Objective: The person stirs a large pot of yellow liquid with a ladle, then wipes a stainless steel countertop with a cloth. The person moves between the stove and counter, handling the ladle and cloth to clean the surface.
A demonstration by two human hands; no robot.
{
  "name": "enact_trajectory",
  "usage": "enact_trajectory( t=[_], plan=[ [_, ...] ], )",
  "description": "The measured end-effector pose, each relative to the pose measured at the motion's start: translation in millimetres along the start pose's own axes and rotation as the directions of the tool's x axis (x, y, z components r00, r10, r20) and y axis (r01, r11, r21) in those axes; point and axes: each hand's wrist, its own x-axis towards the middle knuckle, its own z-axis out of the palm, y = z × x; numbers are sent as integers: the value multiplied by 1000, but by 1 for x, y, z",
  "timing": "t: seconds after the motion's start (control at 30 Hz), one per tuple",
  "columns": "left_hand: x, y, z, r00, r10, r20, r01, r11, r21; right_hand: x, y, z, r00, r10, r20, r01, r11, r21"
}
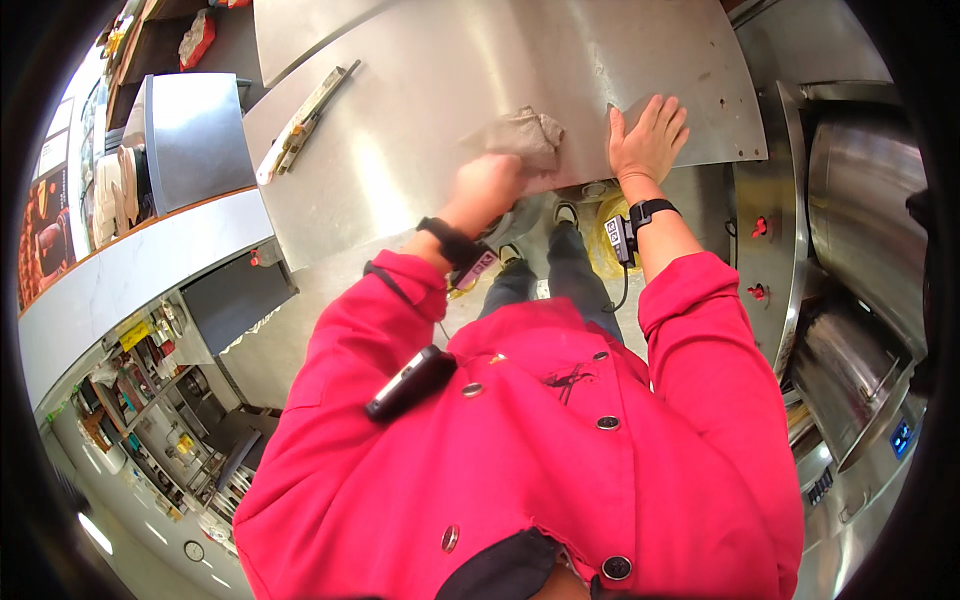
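Note:
My left hand (487,189), blurred, is closed on a crumpled greyish cloth (529,136) that lies against the stainless steel worktop (442,90) near its front edge. To the right of it, my right hand (651,142) rests palm down on the same steel surface. Its thumb stands apart from the fingers and nothing is in it. Both wrists carry black straps with small devices. Across the left part of the worktop lies a long, narrow implement (306,124) with a whitish end; its exact kind is unclear.
Steel kitchen equipment (862,180) with red knobs stands close on the right. At left are a pale counter (150,247) and a steel box (196,139). A yellow plastic-lined container (611,244) sits under the worktop, near my feet. Cluttered shelves (161,405) occupy the lower left.

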Motion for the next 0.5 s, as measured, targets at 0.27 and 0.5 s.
enact_trajectory(
  t=[0.27,0.5],
  plan=[
    [-10,-22,-37,929,-279,243,251,958,139,-1,0,3,1000,16,-12,-15,1000,24],
    [7,2,-21,983,-86,163,72,993,91,0,-1,-2,1000,3,-1,-3,1000,17]
  ],
)
